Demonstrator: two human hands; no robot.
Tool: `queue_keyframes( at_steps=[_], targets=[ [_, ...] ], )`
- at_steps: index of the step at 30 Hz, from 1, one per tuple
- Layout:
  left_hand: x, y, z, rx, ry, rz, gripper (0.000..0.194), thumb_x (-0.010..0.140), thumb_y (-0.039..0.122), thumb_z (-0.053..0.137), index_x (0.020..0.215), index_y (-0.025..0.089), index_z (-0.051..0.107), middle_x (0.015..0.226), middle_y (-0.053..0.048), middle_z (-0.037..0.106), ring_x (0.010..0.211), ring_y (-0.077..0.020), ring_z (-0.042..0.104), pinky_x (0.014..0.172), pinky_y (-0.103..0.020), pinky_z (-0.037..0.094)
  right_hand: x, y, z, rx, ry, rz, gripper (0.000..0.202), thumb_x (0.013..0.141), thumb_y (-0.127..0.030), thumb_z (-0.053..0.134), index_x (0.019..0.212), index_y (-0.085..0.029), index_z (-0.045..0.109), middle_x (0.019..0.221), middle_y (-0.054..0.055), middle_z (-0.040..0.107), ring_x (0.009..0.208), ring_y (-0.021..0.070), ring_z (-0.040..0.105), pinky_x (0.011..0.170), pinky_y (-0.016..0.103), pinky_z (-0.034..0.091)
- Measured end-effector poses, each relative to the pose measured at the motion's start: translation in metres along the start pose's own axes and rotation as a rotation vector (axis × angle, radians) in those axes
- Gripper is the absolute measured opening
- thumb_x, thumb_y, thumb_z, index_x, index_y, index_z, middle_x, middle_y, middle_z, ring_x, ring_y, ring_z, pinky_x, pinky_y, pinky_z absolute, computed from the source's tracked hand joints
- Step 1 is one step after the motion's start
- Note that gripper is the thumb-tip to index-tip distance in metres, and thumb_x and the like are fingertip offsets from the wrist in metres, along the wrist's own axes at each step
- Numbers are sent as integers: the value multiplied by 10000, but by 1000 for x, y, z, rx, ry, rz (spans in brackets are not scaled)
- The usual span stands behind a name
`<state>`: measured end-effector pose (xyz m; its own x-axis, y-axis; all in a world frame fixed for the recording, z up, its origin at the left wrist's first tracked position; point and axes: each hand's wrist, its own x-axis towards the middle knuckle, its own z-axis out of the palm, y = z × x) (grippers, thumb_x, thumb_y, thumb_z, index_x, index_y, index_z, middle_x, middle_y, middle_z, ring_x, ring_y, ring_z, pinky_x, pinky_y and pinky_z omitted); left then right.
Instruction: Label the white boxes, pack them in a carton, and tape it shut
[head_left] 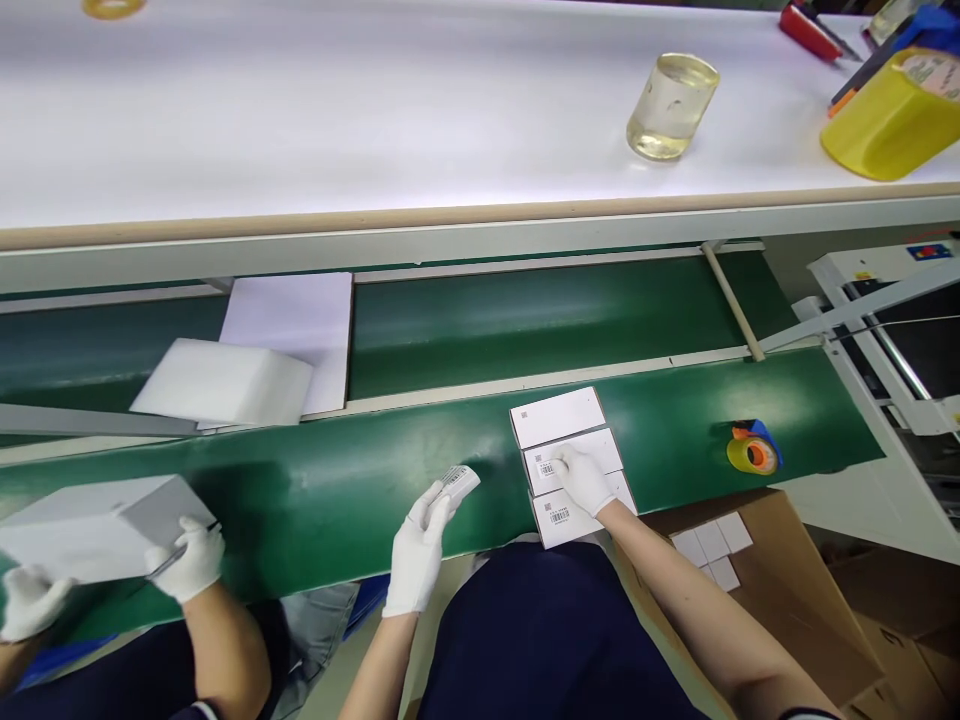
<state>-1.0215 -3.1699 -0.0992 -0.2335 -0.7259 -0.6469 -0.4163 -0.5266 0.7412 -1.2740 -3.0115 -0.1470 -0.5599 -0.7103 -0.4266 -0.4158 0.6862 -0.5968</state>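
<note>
My left hand [418, 552], in a white glove, is closed on a curled strip of barcode labels [460, 485] held above the green conveyor belt. Three flat white boxes lie side by side in front of me: a far box [559, 415], a middle box [606, 447] and a near box [574, 515]. On the middle box my gloved right hand [585, 480] has its fingertips pinched at the edge of a small barcode label [547, 468]. The near box bears a barcode label [559, 514]; none shows on the far one, only a small printed square.
At left, a co-worker's gloved hands [191, 560] hold a pen and a white box [82, 525]. A tape dispenser [752, 450] lies right on the belt. An open carton [795, 600] with small white boxes stands below. A glass jar [671, 108] sits on the shelf.
</note>
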Motion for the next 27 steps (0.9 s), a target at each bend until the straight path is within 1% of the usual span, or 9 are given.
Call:
queue_keyframes(
  at_steps=[3,7,9,14,19,23,27],
  targets=[
    [1,3,1,1,10,-20,442,992,366,633,1386,165,625,1327,-133,708,1119,-290,735,1154,-508,496,0,-3,-1,2,-16,26,202,995,-137,455,972,-171,653,904,56,711,812,212,636,776,301,456],
    [5,3,-1,84,18,31,417,976,375,644,1351,191,652,1399,-106,670,1277,-298,655,1190,-482,462,0,-5,-1,-15,-12,38,206,1010,-134,453,979,-159,655,905,58,705,813,209,628,769,297,434],
    [7,2,-2,111,26,51,403,973,365,643,1335,188,663,1420,-106,656,1307,-299,634,1181,-461,474,0,-5,0,-25,-7,49,193,1015,-144,458,976,-159,646,900,60,703,801,207,623,751,293,428],
    [5,4,0,27,1,-3,416,995,340,628,1377,174,629,1375,-124,683,1171,-288,716,1157,-485,498,-1,-6,1,-23,-10,59,162,1014,-153,475,955,-174,624,889,47,701,779,198,621,733,280,431],
    [-4,22,10,-52,36,-85,376,1016,232,592,1370,108,624,1278,-156,728,1081,-294,751,1115,-488,542,0,-9,0,-17,-10,62,157,1016,-150,480,991,-169,634,923,54,712,804,200,630,733,285,424],
    [-9,31,13,-74,49,-103,368,1025,189,571,1375,87,616,1281,-155,727,1061,-279,758,1122,-463,541,-2,-11,1,-128,-28,63,184,1017,-140,464,949,-169,632,885,49,697,766,187,609,700,287,396],
    [-10,29,10,-35,35,-85,388,1027,219,582,1390,86,614,1346,-159,693,1101,-271,745,1111,-423,550,-1,-18,4,-235,-46,98,216,1032,-142,425,978,-146,633,877,55,688,752,175,590,703,292,387]
  ],
)
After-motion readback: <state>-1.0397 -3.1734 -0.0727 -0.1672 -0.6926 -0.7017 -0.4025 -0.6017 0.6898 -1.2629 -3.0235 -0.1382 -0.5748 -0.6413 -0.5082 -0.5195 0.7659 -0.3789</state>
